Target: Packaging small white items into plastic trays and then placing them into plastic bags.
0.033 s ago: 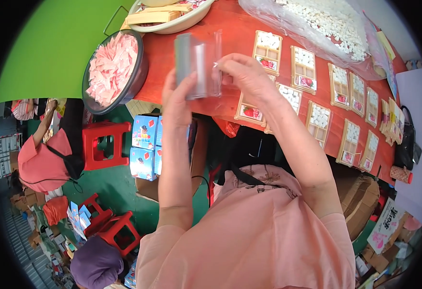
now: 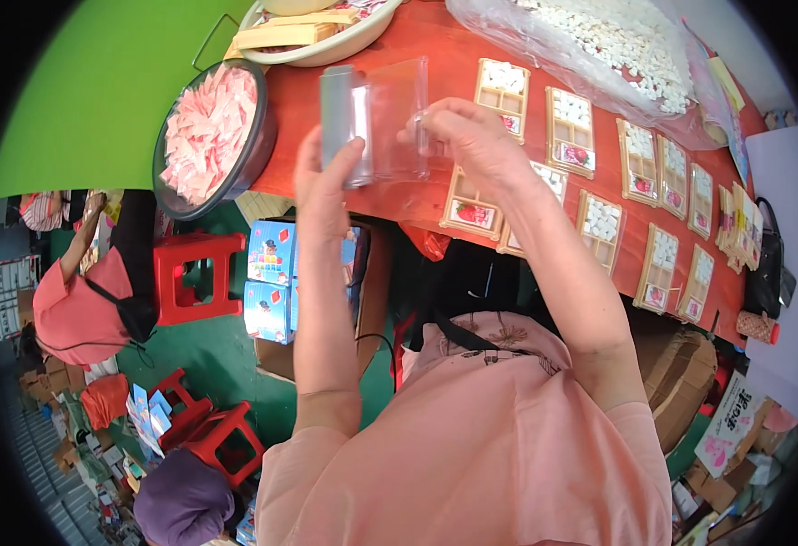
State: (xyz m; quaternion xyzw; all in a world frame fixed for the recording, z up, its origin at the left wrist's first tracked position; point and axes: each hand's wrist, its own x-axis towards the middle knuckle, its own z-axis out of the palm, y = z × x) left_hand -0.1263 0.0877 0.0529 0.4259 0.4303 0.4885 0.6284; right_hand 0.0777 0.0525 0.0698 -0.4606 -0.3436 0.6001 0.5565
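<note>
Over the red table [image 2: 303,100], my left hand [image 2: 324,187] grips an upright stack of clear plastic sheets [image 2: 337,100], thumb across its front. The thumb and fingers of my right hand [image 2: 472,136] pinch the right edge of one thin clear plastic sheet [image 2: 394,109], which stands out to the right of the stack. Whether this sheet is fully apart from the stack I cannot tell. Closest to my right hand are divided trays, among them a tan tray [image 2: 472,205] with a strawberry card and another tray [image 2: 502,89] holding white pieces.
At the left stands a dark basin [image 2: 267,118] of pink packets; behind it is a cream basin [image 2: 363,41]. More filled trays [image 2: 570,132] line the right side, below a plastic bag of white pieces [image 2: 599,55]. Blue boxes [image 2: 270,250] and a red stool [image 2: 201,246] stand below the table; people work at left.
The clear sheet between my hands has spread wider from the stack. My left hand has shifted slightly left with the stack; my right hand has moved little.
</note>
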